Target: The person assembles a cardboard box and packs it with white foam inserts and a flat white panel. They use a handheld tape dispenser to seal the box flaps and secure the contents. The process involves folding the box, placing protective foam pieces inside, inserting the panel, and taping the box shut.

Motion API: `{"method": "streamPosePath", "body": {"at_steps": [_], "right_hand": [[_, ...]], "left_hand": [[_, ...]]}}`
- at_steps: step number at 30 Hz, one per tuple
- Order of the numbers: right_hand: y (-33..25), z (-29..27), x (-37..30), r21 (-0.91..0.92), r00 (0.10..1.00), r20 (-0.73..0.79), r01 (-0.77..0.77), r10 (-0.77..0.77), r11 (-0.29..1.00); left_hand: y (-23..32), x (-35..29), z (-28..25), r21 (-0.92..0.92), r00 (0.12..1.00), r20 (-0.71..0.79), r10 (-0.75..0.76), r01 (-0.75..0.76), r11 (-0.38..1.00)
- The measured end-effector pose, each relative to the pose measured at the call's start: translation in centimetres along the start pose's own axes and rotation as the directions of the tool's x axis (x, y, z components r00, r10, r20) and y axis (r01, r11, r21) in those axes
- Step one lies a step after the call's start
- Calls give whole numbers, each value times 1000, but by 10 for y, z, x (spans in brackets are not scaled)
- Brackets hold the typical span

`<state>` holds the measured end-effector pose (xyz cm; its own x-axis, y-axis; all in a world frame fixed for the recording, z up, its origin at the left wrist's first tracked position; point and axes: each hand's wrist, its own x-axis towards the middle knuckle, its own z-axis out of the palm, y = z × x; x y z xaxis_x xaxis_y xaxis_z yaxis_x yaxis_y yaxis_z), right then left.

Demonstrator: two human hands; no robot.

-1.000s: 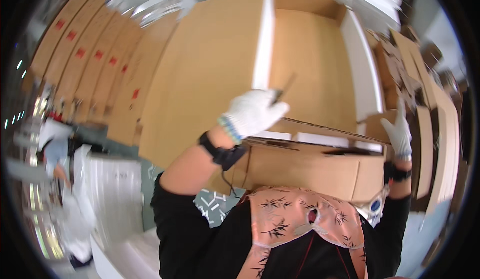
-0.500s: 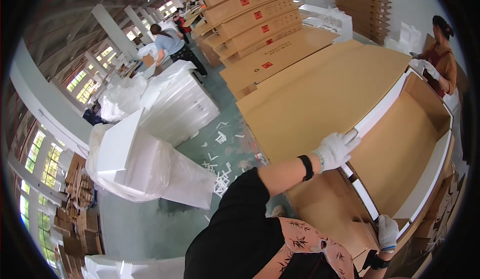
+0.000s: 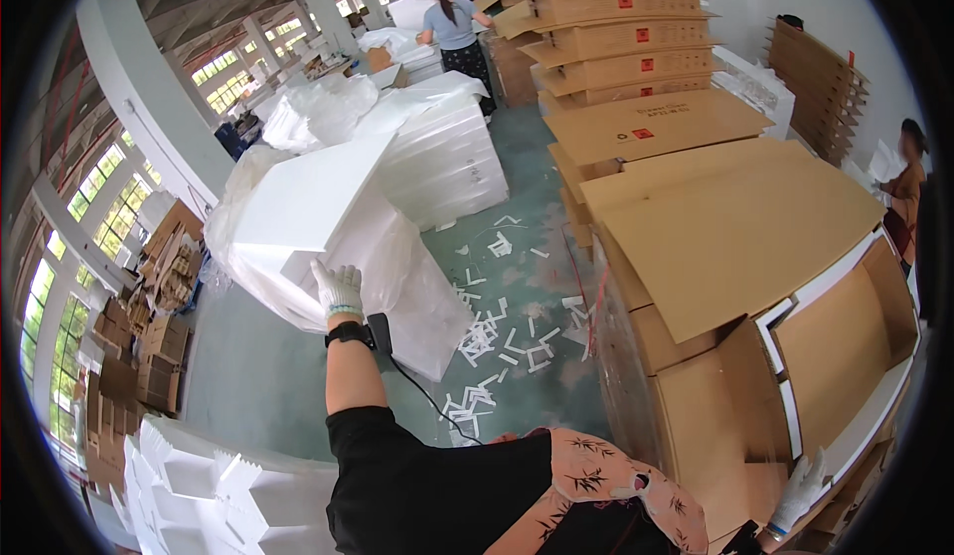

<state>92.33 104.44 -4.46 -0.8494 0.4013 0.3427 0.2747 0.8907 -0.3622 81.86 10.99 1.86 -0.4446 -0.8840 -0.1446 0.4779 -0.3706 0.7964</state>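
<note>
My left hand (image 3: 340,291), in a white knit glove, reaches out with fingers stretched and apart at the near edge of a white foam sheet (image 3: 308,197). That sheet lies on top of a plastic-wrapped white stack (image 3: 383,257); whether the fingertips touch it I cannot tell. At the lower right my right hand (image 3: 800,495), gloved too, rests by the near corner of an open cardboard box (image 3: 845,326), fingers extended and nothing visible in it. White foam strips (image 3: 785,386) line the box's edges, and its inside shows bare brown cardboard.
Flat brown cardboard (image 3: 745,217) lies beyond the box, with tall stacked cartons (image 3: 626,33) behind. White scraps (image 3: 487,336) litter the green floor (image 3: 537,287). White foam pieces (image 3: 219,485) stand lower left. One person (image 3: 455,38) works far off, another (image 3: 904,187) at far right.
My left hand has left the box's foam edge and swung left to the white foam sheet. The view has turned left. My right hand stays at the box's near corner, its fingers straighter.
</note>
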Motion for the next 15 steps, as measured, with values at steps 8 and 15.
{"method": "streamPosePath", "body": {"at_steps": [8, 15], "right_hand": [[-283, 35, 2, 144, 855, -35, 517, -518, 844], [-434, 33, -45, 446, 840, 257, 336, -478, 830]], "left_hand": [[62, 132, -15, -117, 995, 74, 72, -63, 991], [-21, 32, 54, 75, 829, 497, -257, 254, 964]]}}
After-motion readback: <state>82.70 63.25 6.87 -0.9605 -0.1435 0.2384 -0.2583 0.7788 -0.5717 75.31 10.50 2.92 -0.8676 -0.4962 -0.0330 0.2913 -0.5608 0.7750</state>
